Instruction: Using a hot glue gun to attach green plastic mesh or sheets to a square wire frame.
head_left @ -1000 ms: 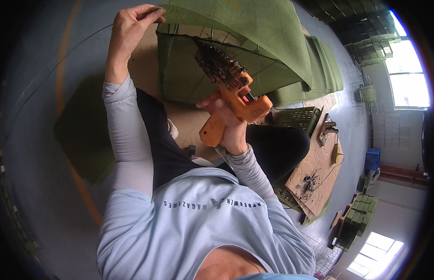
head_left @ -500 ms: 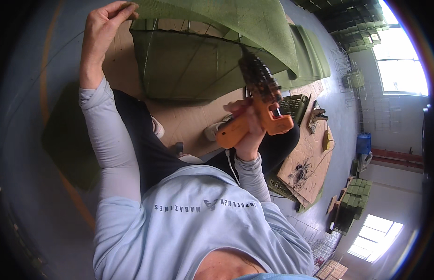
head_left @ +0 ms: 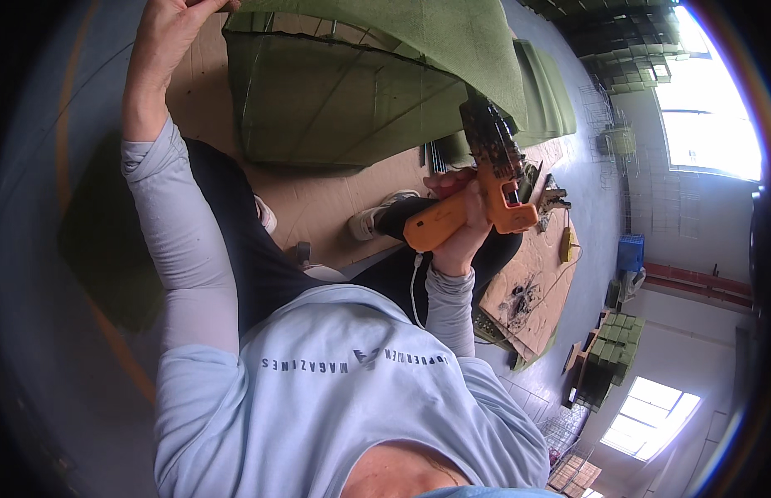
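Observation:
At the top left, my left hand (head_left: 164, 40) is pinched closed on the edge of a loose green fabric sheet (head_left: 477, 54); its fingertips run close to the upper picture edge. That sheet stretches over a box-like wire frame covered in green fabric (head_left: 319, 104), whose top rim carries a dark line. My right hand (head_left: 467, 242) grips an orange glue gun (head_left: 442, 222) by its handle. Black residue coats the front of the gun, and its nozzle end lies close to or against the sheet at the frame's right end; exact contact cannot be made out. A white cord (head_left: 417, 286) hangs from the handle.
Cardboard (head_left: 199, 91) lies under the frame, between my feet. To the right, a stained cardboard sheet (head_left: 518, 303) bears a blackened tool (head_left: 553, 197) and a yellow item (head_left: 569, 246). Farther off are a blue crate (head_left: 630, 252), stacked green boxes (head_left: 615, 349) and wire frames (head_left: 668, 199).
The glue gun has moved right and slightly down in the picture, its nozzle now by the sheet's right end. My left hand has shifted up and left, still pinching the sheet.

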`<action>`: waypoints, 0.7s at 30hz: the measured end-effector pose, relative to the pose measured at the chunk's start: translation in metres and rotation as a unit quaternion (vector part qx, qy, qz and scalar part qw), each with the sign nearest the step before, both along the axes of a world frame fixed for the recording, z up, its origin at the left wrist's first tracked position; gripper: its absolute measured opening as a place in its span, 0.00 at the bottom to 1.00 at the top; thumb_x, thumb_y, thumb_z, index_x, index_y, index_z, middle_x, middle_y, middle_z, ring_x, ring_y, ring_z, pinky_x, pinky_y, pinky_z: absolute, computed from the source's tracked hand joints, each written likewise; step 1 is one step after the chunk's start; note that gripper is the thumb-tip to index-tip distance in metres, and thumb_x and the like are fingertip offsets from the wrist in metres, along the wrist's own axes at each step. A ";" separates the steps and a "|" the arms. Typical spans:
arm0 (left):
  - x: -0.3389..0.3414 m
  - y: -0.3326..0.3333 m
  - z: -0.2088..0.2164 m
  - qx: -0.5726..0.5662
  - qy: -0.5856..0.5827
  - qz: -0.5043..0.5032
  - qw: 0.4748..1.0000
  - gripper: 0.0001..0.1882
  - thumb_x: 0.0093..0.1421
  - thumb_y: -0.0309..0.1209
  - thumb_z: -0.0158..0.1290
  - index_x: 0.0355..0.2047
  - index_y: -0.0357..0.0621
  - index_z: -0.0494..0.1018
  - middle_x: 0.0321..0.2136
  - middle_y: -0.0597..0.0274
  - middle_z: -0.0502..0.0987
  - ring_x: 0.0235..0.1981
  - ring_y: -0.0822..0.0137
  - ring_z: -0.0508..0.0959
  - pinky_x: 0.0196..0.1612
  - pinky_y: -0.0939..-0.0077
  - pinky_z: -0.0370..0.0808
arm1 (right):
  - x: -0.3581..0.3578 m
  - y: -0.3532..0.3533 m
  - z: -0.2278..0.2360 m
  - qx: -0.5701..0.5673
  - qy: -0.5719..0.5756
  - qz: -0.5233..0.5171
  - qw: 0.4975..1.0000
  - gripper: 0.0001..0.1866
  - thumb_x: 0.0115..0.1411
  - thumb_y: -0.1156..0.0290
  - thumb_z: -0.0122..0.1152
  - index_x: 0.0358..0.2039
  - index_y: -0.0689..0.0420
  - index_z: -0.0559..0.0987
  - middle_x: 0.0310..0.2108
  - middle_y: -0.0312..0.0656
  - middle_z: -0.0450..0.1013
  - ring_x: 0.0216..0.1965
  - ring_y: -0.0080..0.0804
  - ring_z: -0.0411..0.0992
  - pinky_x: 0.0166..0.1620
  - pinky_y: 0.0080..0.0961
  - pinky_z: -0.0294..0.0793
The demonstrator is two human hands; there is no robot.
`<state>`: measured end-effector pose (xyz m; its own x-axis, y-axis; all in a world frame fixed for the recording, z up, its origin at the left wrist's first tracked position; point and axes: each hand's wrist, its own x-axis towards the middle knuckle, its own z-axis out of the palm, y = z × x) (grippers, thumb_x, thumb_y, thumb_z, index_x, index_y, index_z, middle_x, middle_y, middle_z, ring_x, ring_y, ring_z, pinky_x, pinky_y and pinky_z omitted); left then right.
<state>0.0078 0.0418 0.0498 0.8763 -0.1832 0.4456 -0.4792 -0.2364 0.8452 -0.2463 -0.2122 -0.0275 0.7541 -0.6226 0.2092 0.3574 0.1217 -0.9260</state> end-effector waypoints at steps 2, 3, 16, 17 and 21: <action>-0.004 0.000 0.003 0.015 -0.003 -0.005 1.000 0.08 0.56 0.27 0.54 0.28 0.32 0.78 0.22 0.61 0.79 0.24 0.75 0.76 0.30 0.80 0.70 | -0.001 -0.003 0.001 -0.004 0.001 -0.012 1.000 0.13 0.62 0.66 0.50 0.39 0.64 0.70 0.30 0.46 0.73 0.32 0.40 0.74 0.41 0.37 0.75; -0.007 -0.001 0.003 0.027 -0.050 0.018 0.998 0.08 0.56 0.26 0.55 0.27 0.31 0.78 0.22 0.61 0.79 0.24 0.75 0.76 0.30 0.81 0.70 | -0.001 -0.004 0.001 -0.003 0.000 -0.011 1.000 0.13 0.62 0.66 0.50 0.39 0.64 0.70 0.30 0.46 0.73 0.32 0.40 0.74 0.41 0.37 0.75; 0.028 -0.013 -0.027 -0.115 -0.090 0.068 0.987 0.07 0.57 0.26 0.53 0.27 0.33 0.76 0.21 0.64 0.78 0.22 0.76 0.75 0.26 0.84 0.71 | -0.014 -0.030 0.007 0.011 0.015 -0.032 0.999 0.11 0.61 0.70 0.50 0.41 0.63 0.69 0.30 0.45 0.72 0.32 0.38 0.74 0.39 0.34 0.76; 0.025 -0.017 -0.019 -0.118 -0.083 0.069 0.987 0.07 0.57 0.26 0.53 0.27 0.33 0.76 0.21 0.64 0.78 0.22 0.76 0.75 0.26 0.84 0.71 | -0.015 -0.032 0.007 0.014 0.022 -0.050 0.998 0.11 0.61 0.69 0.50 0.41 0.62 0.69 0.30 0.44 0.72 0.32 0.38 0.74 0.39 0.34 0.76; 0.014 -0.026 -0.008 -0.134 -0.145 0.081 0.977 0.08 0.57 0.27 0.54 0.27 0.34 0.77 0.20 0.64 0.78 0.21 0.77 0.74 0.26 0.83 0.70 | -0.019 -0.043 0.009 0.008 0.044 -0.043 0.998 0.12 0.64 0.64 0.47 0.36 0.61 0.71 0.29 0.44 0.71 0.33 0.41 0.72 0.44 0.42 0.71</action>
<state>0.0216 0.0160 0.0422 0.7137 0.1052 0.6925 -0.6824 -0.1186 0.7213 -0.2654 -0.2547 -0.0181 0.7129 -0.6882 0.1347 0.2849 0.1087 -0.9524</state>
